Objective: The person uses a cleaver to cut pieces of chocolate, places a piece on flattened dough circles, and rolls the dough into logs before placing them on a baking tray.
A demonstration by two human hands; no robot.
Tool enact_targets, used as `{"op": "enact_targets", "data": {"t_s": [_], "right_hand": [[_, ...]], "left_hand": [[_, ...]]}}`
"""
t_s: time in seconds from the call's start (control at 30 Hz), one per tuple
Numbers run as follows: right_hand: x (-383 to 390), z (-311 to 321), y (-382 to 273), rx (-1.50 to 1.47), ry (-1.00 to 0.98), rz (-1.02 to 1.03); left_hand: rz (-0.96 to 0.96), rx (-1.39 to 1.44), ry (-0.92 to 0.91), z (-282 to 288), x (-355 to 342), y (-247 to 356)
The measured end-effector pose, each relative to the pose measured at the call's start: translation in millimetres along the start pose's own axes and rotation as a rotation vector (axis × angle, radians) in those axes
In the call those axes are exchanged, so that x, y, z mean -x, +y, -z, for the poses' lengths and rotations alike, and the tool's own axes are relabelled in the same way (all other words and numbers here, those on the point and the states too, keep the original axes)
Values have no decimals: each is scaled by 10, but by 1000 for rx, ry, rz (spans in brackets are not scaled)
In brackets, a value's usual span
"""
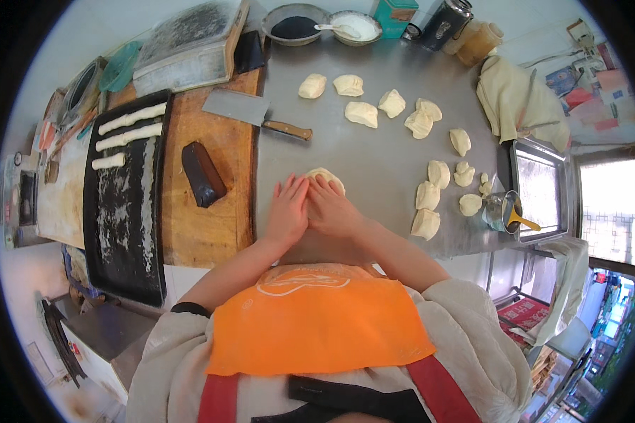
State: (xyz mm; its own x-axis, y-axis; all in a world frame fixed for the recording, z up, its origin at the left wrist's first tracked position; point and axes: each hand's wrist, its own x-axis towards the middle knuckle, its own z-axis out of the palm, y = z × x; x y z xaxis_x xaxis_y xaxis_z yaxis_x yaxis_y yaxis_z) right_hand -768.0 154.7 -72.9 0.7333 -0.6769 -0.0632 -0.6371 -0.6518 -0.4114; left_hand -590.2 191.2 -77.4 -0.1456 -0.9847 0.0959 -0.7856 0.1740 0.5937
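Note:
Both hands are together on the steel worktop [289,84], over one piece of pale dough [329,175]. My right hand [333,210] lies on top of the dough with its fingers stretched forward. Right beside it, my left hand [288,210] has its fingers extended, with the tips at the dough's left side. The dough's far edge shows past the fingertips; the palms hide the rest. Several loose dough pieces [360,114] are spread over the far and right parts of the worktop.
A cleaver [240,107] and a dark loaf-shaped block [202,173] rest on the wooden board [226,233] at left. Beyond is a black baking tray [123,233] with dough strips [128,136]. Bowls [294,32] stand at the back; a metal tray [540,185] and a cup [495,209] are at right.

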Motion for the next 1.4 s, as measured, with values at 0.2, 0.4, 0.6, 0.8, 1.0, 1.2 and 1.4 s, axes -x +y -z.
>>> {"op": "enact_targets", "data": {"t_s": [0.2, 0.4, 0.6, 0.8, 1.0, 1.2, 1.4], "right_hand": [[66, 18, 302, -21, 63, -69], [275, 62, 288, 36, 32, -90], [632, -26, -85, -21, -43, -60], [763, -23, -156, -57, -103, 0], [593, 7, -30, -3, -40, -72], [176, -131, 214, 61, 55, -116], [-40, -43, 283, -37, 62, -138]], "left_hand": [[-101, -252, -270, -66, -318, -75], [-55, -252, -213, 29, -352, 52], [-260, -183, -322, -56, 350, 86], [-231, -177, -405, 229, 475, 121], [-196, -191, -339, 121, 347, 19], [-160, -276, -254, -11, -89, -58], [-162, -276, -298, 46, -243, -128]]}}
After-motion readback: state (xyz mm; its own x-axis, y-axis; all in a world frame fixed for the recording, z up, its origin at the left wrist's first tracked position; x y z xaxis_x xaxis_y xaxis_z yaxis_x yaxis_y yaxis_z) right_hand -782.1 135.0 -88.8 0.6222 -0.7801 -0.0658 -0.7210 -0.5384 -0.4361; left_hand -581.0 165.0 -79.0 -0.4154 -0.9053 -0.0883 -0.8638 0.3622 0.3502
